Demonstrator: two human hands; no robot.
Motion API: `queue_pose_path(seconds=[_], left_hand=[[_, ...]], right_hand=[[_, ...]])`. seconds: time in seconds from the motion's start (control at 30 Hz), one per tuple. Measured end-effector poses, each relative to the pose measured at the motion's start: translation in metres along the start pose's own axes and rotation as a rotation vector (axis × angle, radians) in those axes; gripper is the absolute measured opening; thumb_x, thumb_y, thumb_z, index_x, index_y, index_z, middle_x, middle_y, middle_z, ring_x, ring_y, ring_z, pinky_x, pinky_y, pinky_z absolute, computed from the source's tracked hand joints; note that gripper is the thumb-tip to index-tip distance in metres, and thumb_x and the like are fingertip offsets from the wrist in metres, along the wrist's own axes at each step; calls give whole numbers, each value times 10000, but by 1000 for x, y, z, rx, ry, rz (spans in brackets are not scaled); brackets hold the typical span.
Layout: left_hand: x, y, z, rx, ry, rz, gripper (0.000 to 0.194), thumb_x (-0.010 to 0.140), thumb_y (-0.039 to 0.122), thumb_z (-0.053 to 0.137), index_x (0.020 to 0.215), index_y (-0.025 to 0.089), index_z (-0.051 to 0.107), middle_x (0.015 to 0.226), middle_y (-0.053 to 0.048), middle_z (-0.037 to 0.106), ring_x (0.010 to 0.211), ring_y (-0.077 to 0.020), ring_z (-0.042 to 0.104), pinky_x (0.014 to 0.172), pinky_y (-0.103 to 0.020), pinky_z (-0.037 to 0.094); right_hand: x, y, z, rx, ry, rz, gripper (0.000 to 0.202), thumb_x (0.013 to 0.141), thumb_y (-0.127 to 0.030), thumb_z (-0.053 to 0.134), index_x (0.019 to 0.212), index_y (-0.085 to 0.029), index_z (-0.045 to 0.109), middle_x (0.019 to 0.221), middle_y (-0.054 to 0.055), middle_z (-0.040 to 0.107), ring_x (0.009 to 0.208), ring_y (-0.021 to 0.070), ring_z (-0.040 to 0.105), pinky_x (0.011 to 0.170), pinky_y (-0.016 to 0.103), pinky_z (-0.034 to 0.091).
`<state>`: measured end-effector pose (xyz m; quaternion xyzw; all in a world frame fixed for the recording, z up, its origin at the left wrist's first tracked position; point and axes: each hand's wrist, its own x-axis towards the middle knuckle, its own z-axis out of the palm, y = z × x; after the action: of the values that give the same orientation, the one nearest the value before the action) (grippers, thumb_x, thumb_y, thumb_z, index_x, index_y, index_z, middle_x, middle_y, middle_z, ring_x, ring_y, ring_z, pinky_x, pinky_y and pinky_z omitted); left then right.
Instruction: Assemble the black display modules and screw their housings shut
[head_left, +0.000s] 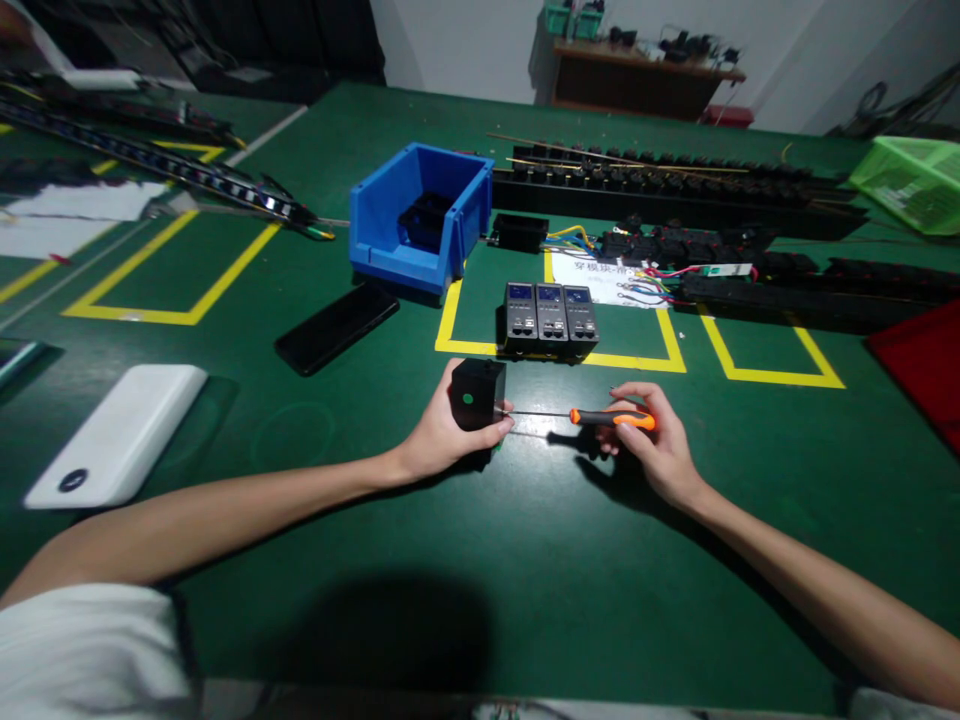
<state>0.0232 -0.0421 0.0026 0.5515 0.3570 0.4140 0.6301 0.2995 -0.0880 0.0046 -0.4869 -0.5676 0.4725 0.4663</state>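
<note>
My left hand (pixel 450 430) is closed around a black box-shaped module (pixel 474 392) with a green dot on its near side. Fingers of my right hand (pixel 654 440) grip the orange-and-black handle of a screwdriver (pixel 615 418). Its thin shaft points left and its tip meets the module's right side, close to my left thumb; the exact contact point is too small to make out. Just beyond my hands, three black modules (pixel 551 318) with small screens and ports stand side by side on the green table (pixel 555 590).
A blue bin (pixel 397 262) with black parts inside stands behind my left hand. Nearby lie a black phone (pixel 337 328) and a white power bank (pixel 120 435). Long black strips (pixel 675 200), loose wires (pixel 652 285), a green basket (pixel 911 185) and a red object (pixel 922 365) occupy the far and right sides.
</note>
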Motion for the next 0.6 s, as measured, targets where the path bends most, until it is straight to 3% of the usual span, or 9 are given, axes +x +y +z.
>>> queue_pose_path(seconds=[0.13,0.3,0.6], left_hand=[[0,-2,-1,14,-4,2,581,733,204,784,1131,207,362,974,-58,678,857,-179,707,802,-362,566],[0,-2,-1,-12,4,-6,588,719,205,794,1124,202,368,968,-62,686,851,-184,707,792,-363,568],[0,-1,-1,0,3,-14,579,723,208,787,1118,204,365,972,-64,682,848,-178,704,780,-351,572]], right_hand=[[-1,2,0,-27,60,-53,335,814,-363,707,1065,-256,513,973,23,604,702,140,628,531,246,542],[-1,0,1,-54,59,-33,238,846,-396,669,980,-236,555,778,11,654,625,155,625,518,271,530],[0,-2,2,-55,57,-2,196,874,-400,641,918,-221,575,631,-19,655,496,135,594,492,265,468]])
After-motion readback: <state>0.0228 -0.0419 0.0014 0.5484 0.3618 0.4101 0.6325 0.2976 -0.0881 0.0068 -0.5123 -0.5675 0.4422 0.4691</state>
